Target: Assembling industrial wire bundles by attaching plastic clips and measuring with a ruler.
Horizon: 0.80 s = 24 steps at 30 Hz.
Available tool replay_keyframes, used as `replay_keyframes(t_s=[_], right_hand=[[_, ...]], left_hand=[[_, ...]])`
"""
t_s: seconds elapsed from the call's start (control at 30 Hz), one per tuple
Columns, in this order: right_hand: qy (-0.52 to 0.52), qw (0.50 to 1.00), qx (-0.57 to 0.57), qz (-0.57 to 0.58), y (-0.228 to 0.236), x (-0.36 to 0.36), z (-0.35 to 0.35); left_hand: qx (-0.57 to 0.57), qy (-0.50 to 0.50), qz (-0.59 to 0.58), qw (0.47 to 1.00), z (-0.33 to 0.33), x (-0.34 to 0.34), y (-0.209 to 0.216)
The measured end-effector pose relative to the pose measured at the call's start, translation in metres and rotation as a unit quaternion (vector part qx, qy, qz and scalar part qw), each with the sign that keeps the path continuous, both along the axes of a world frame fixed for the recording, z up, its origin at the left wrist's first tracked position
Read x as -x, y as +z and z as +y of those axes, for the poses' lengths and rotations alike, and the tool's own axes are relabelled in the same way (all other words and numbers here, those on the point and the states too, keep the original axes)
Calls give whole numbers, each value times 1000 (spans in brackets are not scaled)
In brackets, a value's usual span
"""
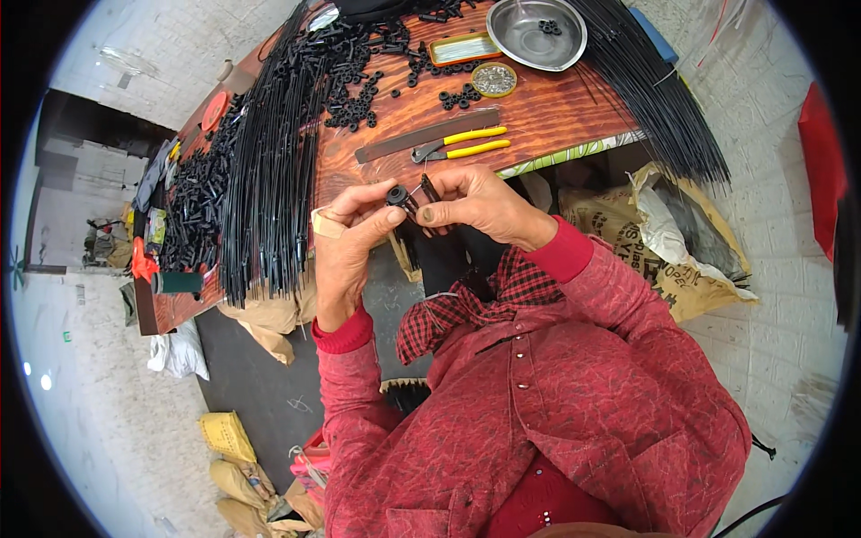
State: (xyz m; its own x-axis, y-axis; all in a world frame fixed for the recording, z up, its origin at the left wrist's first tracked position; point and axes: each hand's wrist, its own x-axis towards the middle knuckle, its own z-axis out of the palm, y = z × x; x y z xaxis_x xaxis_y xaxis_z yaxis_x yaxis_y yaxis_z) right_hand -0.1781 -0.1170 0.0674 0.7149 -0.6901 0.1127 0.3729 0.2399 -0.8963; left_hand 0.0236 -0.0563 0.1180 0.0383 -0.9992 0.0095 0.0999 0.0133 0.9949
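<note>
Both hands meet in front of my lap, just off the table's near edge. Between the thumb and fingers of my left hand (348, 235) is a small black plastic cylinder (397, 195) with a round, hollow end. My right hand (484, 208) pinches a slim dark piece (430, 187) close beside it. Whether the two pieces touch is hard to make out. Beyond my fingers lie yellow-handled pliers (473, 145) and a long dark flat bar (426, 134) on the reddish wooden table (547, 108). A tan strip wraps a finger of my left hand.
Long black rods (269, 179) hang over the left side, and more rods (659, 94) over the right. Heaped black parts (197, 202) lie far left. Black rings (350, 103), a pin tin (462, 49), a round dish (494, 80) and a metal bowl (538, 58) stand farther back.
</note>
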Motion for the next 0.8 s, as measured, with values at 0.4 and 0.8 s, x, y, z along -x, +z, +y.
replay_keyframes(t_s=[0.4,0.8], right_hand=[[104,994,-18,28,5,6,-5],[51,998,-19,-13,-9,3,-13]], left_hand=[[98,-187,136,968,-18,-18,-28],[-13,-26,-94,995,-1,13,22]])
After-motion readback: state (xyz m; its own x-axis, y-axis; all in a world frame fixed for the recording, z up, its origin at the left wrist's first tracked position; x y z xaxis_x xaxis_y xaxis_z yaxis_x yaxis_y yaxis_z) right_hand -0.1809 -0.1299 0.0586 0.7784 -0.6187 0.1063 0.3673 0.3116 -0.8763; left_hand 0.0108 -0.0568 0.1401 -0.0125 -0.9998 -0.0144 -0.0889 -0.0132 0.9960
